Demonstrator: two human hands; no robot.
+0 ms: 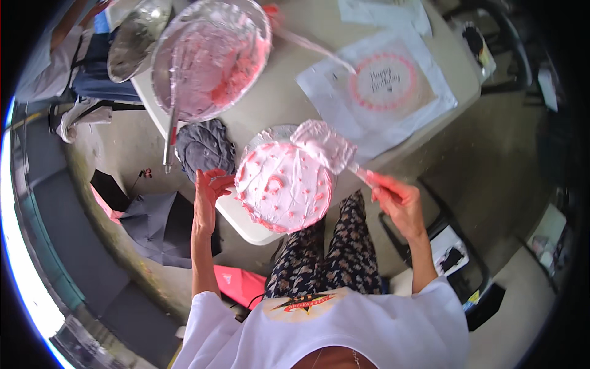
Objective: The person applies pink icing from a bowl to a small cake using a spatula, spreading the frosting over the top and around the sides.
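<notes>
A round cake (286,197) covered in pale pink frosting, with darker pink dabs on top and round its edge, stands on a silvery round base (261,138) near the table corner. My right hand (399,200) grips the handle of a spatula whose broad blade (324,146) is thick with pink frosting. That blade is over the cake's far right edge; whether it touches is unclear. At the cake's left side my left hand (208,194) has its fingers extended toward the base. It holds nothing that I can see, and contact with the base cannot be made out.
A large metal bowl (161,74) with pink frosting and a metal-handled tool (170,144) stands far left. Near it are a crumpled grey cloth (206,147) and another metal bowl (132,46). A printed sheet with a pink ring (399,123) lies far right. Another person stands at upper left.
</notes>
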